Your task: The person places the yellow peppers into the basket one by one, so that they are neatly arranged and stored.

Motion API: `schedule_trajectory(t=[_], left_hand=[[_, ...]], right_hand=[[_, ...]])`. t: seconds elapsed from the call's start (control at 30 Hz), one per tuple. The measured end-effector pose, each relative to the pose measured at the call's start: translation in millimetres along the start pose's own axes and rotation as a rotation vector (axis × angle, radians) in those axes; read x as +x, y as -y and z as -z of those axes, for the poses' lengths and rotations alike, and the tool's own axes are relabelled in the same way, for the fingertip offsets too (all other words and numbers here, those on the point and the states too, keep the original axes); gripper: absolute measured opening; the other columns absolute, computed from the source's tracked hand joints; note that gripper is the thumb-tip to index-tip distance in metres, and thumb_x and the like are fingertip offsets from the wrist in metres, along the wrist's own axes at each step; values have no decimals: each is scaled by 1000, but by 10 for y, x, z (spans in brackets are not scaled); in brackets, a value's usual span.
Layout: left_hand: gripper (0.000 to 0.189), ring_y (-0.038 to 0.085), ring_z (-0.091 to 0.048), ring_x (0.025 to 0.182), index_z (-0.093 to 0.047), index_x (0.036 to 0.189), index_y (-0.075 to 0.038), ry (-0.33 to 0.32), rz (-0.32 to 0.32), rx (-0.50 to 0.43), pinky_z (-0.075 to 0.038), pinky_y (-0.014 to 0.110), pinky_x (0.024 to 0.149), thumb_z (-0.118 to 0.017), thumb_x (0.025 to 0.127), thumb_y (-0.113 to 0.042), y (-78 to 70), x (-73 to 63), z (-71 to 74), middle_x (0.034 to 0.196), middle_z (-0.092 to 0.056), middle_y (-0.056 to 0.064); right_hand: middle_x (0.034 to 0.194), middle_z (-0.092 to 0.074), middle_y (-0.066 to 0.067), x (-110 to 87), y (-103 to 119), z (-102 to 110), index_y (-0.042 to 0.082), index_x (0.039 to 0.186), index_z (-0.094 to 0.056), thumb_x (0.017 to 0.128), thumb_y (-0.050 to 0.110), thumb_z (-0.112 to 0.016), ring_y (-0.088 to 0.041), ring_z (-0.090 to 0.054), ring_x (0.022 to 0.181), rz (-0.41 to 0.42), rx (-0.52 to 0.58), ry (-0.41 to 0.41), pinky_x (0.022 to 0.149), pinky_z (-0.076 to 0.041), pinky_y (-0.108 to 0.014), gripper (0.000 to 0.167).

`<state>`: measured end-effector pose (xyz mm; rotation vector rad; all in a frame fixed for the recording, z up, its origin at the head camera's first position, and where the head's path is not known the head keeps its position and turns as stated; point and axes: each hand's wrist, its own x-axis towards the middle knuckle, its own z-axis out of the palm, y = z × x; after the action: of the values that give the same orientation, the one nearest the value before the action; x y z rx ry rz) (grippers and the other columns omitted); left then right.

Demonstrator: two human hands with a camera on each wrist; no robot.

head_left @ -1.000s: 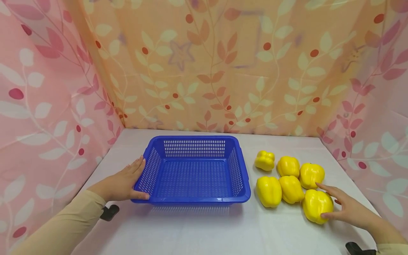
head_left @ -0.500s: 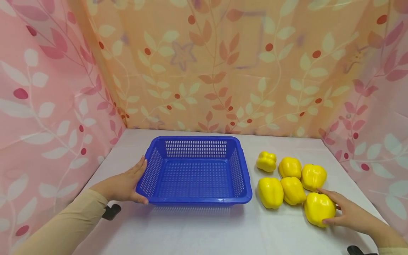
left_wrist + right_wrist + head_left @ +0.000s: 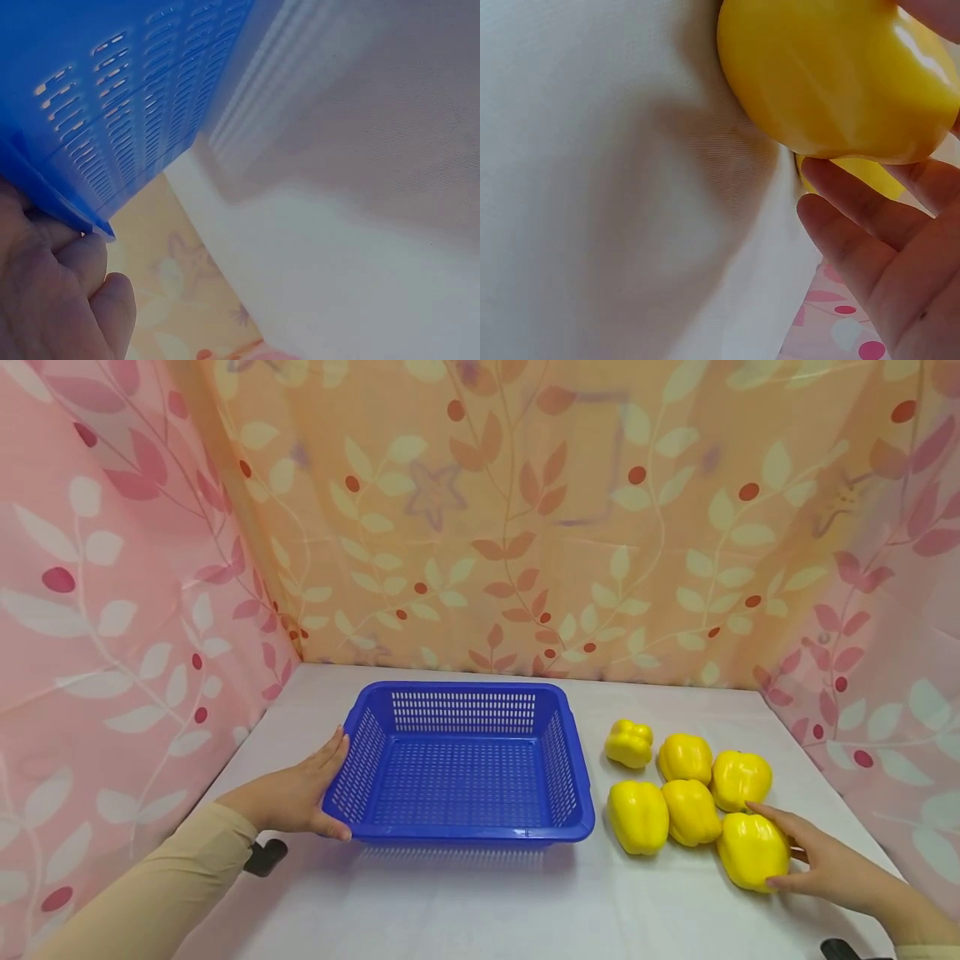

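From the head view, the person's left hand (image 3: 296, 793) grips the blue basket (image 3: 465, 834) at nine o'clock; the right hand (image 3: 828, 862) clasps the yellow pepper (image 3: 752, 853) at four o'clock of the other peppers (image 3: 638, 818). The left wrist view shows fingers (image 3: 84, 262) tucked under the rim. In the right wrist view, the pepper looks glossy: likely light, firm and slippery, best cupped round its widest part.

Leaf-print cloth walls (image 3: 480, 527) border a white tabletop (image 3: 465, 910).
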<state>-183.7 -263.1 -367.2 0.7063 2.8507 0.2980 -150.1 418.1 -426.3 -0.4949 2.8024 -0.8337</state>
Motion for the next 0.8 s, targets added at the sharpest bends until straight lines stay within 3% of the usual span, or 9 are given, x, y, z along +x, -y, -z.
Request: schedule_trajectory(t=[0.1,0.23,0.37,0.43,0.53,0.63,0.7,0.8], left_hand=[[132,45,-11,135,-2,141,11,2,2,0,-26,55,103,-65,59,-71,1,3,-1,149,4,27],[132,45,-10,135,-2,142,11,3,6,-7,-26,55,103,-67,59,-69,8,7,-1,149,5,27],[133,45,-10,135,-2,142,11,-2,4,-15,-26,55,103,-66,58,-70,25,7,-14,149,6,28],[133,45,-11,134,-2,142,11,-6,1,-13,-26,55,103,-67,58,-70,37,13,-28,149,5,28],[133,44,-10,135,-2,142,10,-10,3,-12,-26,54,103,-69,58,-69,53,27,-47,149,6,26],[133,43,-10,135,-2,143,9,-11,9,-12,-26,54,103,-69,57,-68,61,33,-55,150,6,25],[133,43,-11,135,-2,143,9,-12,10,-8,-27,53,103,-69,57,-68,61,34,-56,150,6,25],[133,44,-11,135,-2,142,10,-9,6,-9,-27,54,102,-69,58,-68,47,31,-44,149,6,26]], right_hand=[[132,-33,7,-7,-12,-27,11,143,-26,71,27,-76,28,-21,98,24,-16,-20,76,-52,-41,89],[131,-34,-23,-6,0,-61,10,145,-22,67,26,-79,29,-17,99,58,-36,-42,73,-53,-31,97],[131,-33,-27,-2,7,-81,11,146,-18,65,29,-81,29,-16,99,77,-51,-55,70,-48,-17,104],[131,-33,-27,-1,10,-87,12,146,-17,65,31,-81,27,-18,99,69,-62,-60,71,-50,-20,106],[132,-35,-26,7,12,-94,14,147,-16,64,36,-80,17,-29,102,38,-94,-62,75,-53,-36,107],[132,-35,-26,21,15,-95,12,146,-17,64,38,-80,-3,-40,106,11,-110,-56,76,-50,-47,107],[132,-36,-27,25,12,-93,7,145,-20,63,39,-80,-3,-41,105,2,-118,-57,76,-52,-40,106],[131,-38,-28,26,11,-82,0,141,-23,63,39,-80,8,-39,100,-11,-123,-55,74,-53,-31,104]])
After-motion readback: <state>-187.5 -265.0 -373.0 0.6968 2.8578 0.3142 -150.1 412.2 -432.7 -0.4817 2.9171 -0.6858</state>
